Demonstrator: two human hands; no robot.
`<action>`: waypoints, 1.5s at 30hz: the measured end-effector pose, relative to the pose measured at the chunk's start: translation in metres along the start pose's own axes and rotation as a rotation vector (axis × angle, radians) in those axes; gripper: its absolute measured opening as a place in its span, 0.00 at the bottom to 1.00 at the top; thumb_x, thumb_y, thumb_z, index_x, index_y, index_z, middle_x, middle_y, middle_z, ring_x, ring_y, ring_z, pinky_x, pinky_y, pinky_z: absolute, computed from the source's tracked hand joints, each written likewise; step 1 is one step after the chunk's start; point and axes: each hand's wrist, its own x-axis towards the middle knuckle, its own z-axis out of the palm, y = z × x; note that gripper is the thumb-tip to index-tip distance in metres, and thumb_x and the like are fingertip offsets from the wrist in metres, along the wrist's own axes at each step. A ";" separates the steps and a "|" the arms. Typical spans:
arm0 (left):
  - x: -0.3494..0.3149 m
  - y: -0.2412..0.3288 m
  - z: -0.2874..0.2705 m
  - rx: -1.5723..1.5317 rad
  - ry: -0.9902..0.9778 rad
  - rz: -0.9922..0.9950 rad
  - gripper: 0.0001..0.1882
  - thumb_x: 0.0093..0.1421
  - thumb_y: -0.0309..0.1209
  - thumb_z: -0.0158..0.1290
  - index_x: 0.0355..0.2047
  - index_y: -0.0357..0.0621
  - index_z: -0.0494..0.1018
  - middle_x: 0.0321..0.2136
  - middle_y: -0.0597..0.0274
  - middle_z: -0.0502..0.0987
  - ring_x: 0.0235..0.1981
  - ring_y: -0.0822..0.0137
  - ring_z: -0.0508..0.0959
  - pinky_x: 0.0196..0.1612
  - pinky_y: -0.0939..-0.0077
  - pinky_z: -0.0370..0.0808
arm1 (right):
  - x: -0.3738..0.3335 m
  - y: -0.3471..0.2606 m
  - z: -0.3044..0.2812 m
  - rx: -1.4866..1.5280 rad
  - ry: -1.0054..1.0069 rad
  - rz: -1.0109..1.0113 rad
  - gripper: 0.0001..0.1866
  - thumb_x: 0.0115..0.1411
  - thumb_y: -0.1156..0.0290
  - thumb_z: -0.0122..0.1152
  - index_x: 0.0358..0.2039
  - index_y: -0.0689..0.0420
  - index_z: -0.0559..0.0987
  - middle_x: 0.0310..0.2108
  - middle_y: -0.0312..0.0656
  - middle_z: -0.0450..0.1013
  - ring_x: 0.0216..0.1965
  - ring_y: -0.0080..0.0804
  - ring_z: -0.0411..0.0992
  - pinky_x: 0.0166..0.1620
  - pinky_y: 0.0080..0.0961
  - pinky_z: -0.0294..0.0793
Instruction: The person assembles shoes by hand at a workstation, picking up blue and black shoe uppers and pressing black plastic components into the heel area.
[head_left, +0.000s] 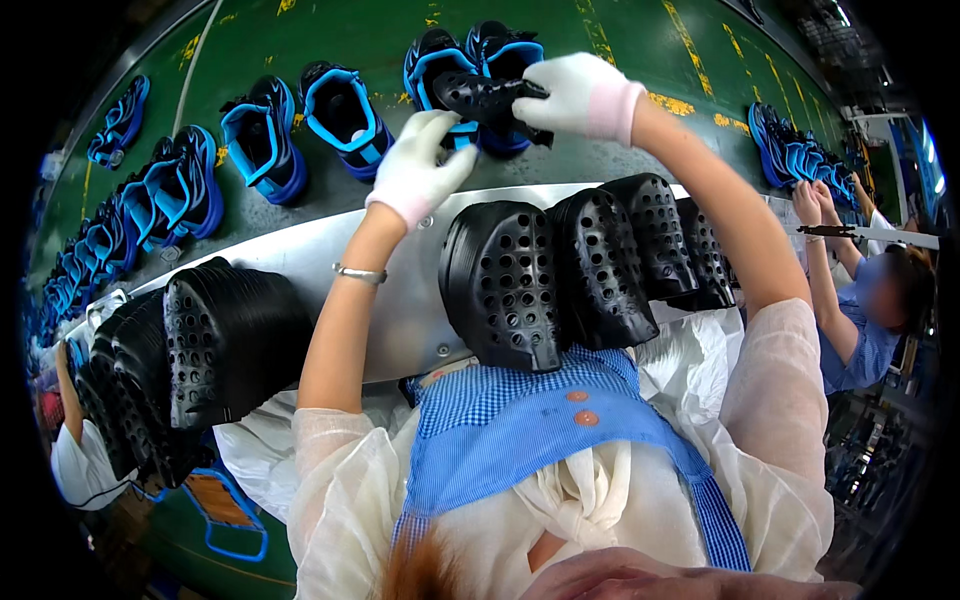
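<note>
My right hand (585, 95), in a white glove, grips one end of a black perforated plastic shoe insert (480, 97). The insert lies across the opening of a black and blue sports shoe (437, 66). At that shoe's heel is my gloved left hand (425, 168), its fingers and thumb bent around the light-blue collar edge. Part of the grip is hidden. Right beside it stands a second shoe (506, 58), partly covered by the insert and my right hand. Nested stacks of black inserts (505, 285) sit close to my body, below my hands.
More insert stacks (235, 340) stand at the left on a metal ledge (385, 285). Shoes (262, 145) line the green surface (330, 30), with a long row curving left. At the right, a co-worker (850, 320) reaches toward another shoe row (800, 155). A blue-framed stool (228, 510) is lower left.
</note>
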 end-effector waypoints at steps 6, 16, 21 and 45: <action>0.022 -0.013 0.023 0.254 -0.012 0.024 0.12 0.55 0.31 0.51 0.40 0.45 0.72 0.36 0.53 0.72 0.36 0.52 0.75 0.38 0.63 0.72 | 0.057 -0.014 -0.010 -0.229 -0.246 0.122 0.20 0.46 0.59 0.50 0.31 0.60 0.81 0.28 0.52 0.76 0.31 0.46 0.75 0.37 0.34 0.74; 0.049 0.003 0.033 0.390 -0.296 -0.190 0.15 0.51 0.36 0.50 0.37 0.43 0.75 0.31 0.49 0.77 0.35 0.48 0.76 0.41 0.60 0.73 | 0.112 -0.008 0.082 -0.254 -0.109 0.175 0.16 0.54 0.65 0.50 0.39 0.56 0.80 0.38 0.50 0.76 0.41 0.43 0.75 0.43 0.36 0.74; 0.062 0.002 0.026 0.409 -0.587 -0.295 0.17 0.52 0.39 0.52 0.39 0.44 0.76 0.38 0.52 0.77 0.41 0.54 0.76 0.45 0.64 0.74 | 0.115 -0.018 0.066 -0.170 -0.438 0.120 0.16 0.53 0.65 0.51 0.37 0.60 0.79 0.36 0.52 0.75 0.39 0.45 0.74 0.42 0.34 0.74; 0.094 0.020 -0.024 0.005 -0.575 -0.517 0.21 0.51 0.48 0.57 0.24 0.39 0.75 0.12 0.57 0.72 0.12 0.68 0.72 0.16 0.76 0.68 | -0.050 0.042 -0.016 0.090 0.183 0.057 0.16 0.59 0.57 0.47 0.34 0.56 0.77 0.27 0.48 0.75 0.32 0.48 0.73 0.38 0.38 0.73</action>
